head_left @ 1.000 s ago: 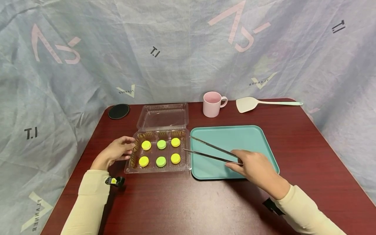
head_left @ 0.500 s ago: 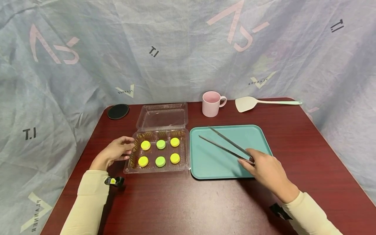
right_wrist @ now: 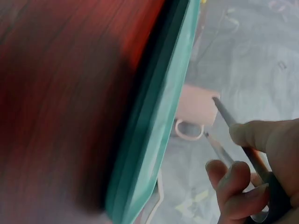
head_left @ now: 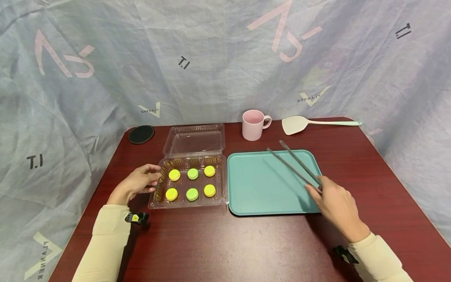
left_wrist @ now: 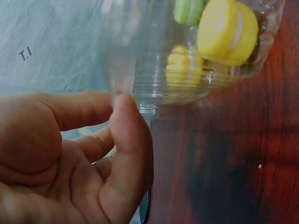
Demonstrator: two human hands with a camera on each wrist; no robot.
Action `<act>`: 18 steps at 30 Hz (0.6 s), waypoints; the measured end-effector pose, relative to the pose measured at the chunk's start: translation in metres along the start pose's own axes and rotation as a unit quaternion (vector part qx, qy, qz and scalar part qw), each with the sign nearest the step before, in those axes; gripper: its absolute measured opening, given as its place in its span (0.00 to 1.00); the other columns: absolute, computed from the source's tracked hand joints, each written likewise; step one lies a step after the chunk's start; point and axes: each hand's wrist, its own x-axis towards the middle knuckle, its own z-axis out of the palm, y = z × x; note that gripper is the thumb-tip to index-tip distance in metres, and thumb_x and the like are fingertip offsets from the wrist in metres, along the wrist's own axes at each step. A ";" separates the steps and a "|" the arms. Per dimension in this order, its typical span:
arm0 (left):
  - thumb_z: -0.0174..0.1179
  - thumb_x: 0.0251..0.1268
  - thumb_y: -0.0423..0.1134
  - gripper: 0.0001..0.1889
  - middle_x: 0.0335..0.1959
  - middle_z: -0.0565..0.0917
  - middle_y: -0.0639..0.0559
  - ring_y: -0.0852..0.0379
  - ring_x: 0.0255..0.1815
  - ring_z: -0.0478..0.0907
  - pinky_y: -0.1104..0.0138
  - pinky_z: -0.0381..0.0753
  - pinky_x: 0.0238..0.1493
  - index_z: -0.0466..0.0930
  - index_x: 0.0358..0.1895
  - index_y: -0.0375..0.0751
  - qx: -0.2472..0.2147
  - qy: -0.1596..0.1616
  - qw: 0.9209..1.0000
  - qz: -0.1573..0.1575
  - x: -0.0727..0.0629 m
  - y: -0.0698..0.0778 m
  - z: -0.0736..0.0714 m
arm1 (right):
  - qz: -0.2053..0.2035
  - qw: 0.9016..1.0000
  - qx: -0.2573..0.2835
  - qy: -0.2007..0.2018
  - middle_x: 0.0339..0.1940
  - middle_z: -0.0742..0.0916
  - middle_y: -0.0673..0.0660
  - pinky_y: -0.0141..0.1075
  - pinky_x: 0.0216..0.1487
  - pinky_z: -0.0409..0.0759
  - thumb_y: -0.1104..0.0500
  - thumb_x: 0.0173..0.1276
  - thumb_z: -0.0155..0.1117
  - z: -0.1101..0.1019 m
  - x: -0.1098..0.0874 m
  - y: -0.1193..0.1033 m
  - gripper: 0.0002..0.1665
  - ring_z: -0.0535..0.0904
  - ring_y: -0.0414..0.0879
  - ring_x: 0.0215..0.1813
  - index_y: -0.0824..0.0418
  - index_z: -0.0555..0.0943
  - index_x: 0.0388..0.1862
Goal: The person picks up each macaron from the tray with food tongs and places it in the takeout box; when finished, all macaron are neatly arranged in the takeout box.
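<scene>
A clear plastic box (head_left: 183, 205) stands left of centre, its lid (head_left: 198, 144) folded back flat. Inside lie several macarons, yellow (head_left: 209, 191) and green (head_left: 192, 194), in two rows. My left hand (head_left: 139, 181) pinches the box's left rim between thumb and finger, as the left wrist view shows at the ribbed wall (left_wrist: 145, 70). My right hand (head_left: 336, 201) grips metal tongs (head_left: 300, 162) near their joined end. The tongs' tips are spread, with nothing between them, and overlap the tray's far right part in the head view.
The teal tray (head_left: 253, 196) lies against the box's right side. Behind it stand a pink mug (head_left: 252, 127) and a white spatula (head_left: 295, 125) lying flat. A black round coaster (head_left: 141, 134) is at the back left, before a hanging cloth (head_left: 211, 58).
My right hand has moved right with the tongs, from beside the box across the tray, and the tips have swung toward the back. The left hand, box and macarons have stayed put.
</scene>
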 end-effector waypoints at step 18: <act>0.51 0.79 0.35 0.24 0.40 0.75 0.48 0.60 0.34 0.75 0.68 0.81 0.34 0.60 0.70 0.28 -0.005 -0.007 1.000 0.010 0.000 -0.002 -0.001 | 0.175 0.983 -0.033 -0.050 0.33 0.81 0.76 0.61 0.19 0.71 0.39 0.75 0.58 -0.016 -0.006 0.062 0.36 0.77 0.77 0.30 0.75 0.72 0.52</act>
